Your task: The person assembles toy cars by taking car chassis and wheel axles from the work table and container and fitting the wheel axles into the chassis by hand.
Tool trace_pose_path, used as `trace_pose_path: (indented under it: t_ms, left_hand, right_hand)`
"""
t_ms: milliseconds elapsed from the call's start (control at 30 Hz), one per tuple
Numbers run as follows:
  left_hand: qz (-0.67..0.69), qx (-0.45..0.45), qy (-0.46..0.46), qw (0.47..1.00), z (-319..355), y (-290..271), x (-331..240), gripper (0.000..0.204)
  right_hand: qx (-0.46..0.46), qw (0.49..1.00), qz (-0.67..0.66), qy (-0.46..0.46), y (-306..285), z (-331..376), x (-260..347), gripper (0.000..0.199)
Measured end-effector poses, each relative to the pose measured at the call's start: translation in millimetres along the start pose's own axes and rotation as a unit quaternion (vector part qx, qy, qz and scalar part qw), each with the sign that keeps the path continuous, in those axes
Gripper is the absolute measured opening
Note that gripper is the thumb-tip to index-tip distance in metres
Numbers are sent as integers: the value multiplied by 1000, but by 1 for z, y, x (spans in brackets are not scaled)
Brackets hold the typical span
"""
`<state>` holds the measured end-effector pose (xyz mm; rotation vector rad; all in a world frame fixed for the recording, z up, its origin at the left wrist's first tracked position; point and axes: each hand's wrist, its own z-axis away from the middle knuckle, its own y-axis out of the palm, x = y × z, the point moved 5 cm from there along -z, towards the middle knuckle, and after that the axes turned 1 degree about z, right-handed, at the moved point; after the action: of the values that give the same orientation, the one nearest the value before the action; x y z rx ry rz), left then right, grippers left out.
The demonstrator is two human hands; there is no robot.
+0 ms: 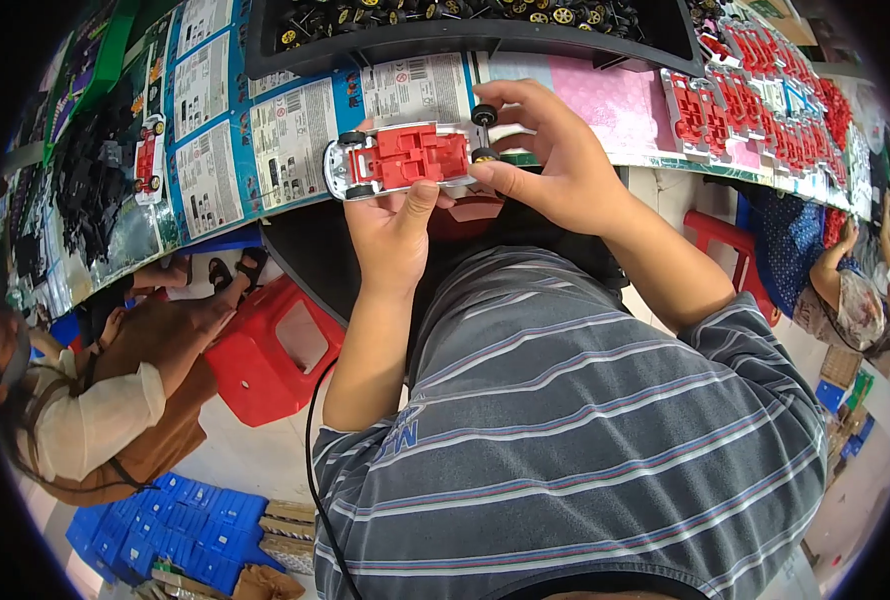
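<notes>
My left hand [390, 240] holds a small toy car body [405, 155] with its underside up, the thumb pressed on its lower edge. The body is silver-white with a red inner part, and dark wheels show near its left end. At the right end of the car, my right hand [577, 175] pinches a wheel axle [483, 116] between thumb and fingers. That axle has a black wheel at each end, the lower one with a yellow hub. Whether the axle touches the car I cannot tell.
A black tray [465, 43] of wheel axles stands at the table's back. Several red-and-silver car bodies [700, 115] lie right. A toy car [149, 160] and black parts [95, 170] lie left. Printed card sheets [300, 140] cover the table. Beside me are a red stool [265, 360] and co-workers.
</notes>
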<state>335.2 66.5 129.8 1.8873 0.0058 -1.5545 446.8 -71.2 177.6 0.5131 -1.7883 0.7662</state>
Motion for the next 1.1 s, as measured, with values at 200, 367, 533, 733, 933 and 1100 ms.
trace_pose_path:
  t_ms: [200,367,533,733,933,1100]
  left_hand:
    - [104,135,-134,976,3,-3,4,96]
    - [335,190,-274,881,7,-20,-5,110]
    - [269,226,-319,880,5,-24,6,55]
    - [247,143,-222,932,19,-3,13,66]
    - [178,119,-184,959,34,24,19,69]
    - [134,86,-156,975,43,38,18,67]
  right_hand:
    - [46,995,-22,89,7,0,-8,61]
    - [96,993,8,61,-6,-3,-1,59]
    - [57,993,103,-29,-4,-3,12,57]
    - [-76,990,122,-4,-15,12,6,65]
    - [-89,975,199,46,0,20,17,61]
    - [-73,977,187,66,-1,24,19,60]
